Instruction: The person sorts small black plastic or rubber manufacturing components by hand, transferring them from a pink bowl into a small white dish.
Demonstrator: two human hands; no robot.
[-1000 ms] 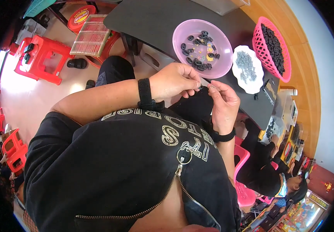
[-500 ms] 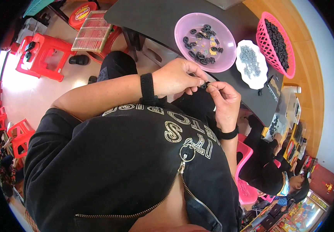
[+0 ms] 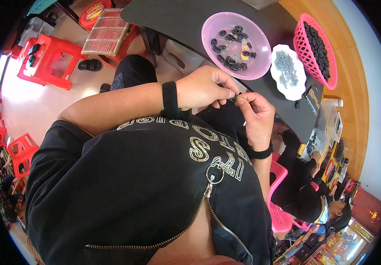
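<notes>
The left hand point(image 3: 203, 88) grasped a small black piece point(image 3: 233, 100) between thumb and fingers, in front of the black jacket point(image 3: 124, 181), while the right hand point(image 3: 259, 115) pinched it from the other side; whether a finer part lay between those right fingertips could not be told. Because the grip rested on fingertips alone, a slip or an uneven push could have sent the piece down onto the dark trousers point(image 3: 225, 116) beneath, where black on black would have hidden it. Beyond the hands, the purple basin point(image 3: 260, 56) with its loose black pieces stood near the edge of the dark table point(image 3: 168, 26), so a knocking forearm might have tipped it. Past it, the white scalloped dish point(image 3: 298, 92) of small clear parts looked shallow and could have spilled if jolted; the piled pink basket point(image 3: 302, 46) stood farthest, leaning outward.
</notes>
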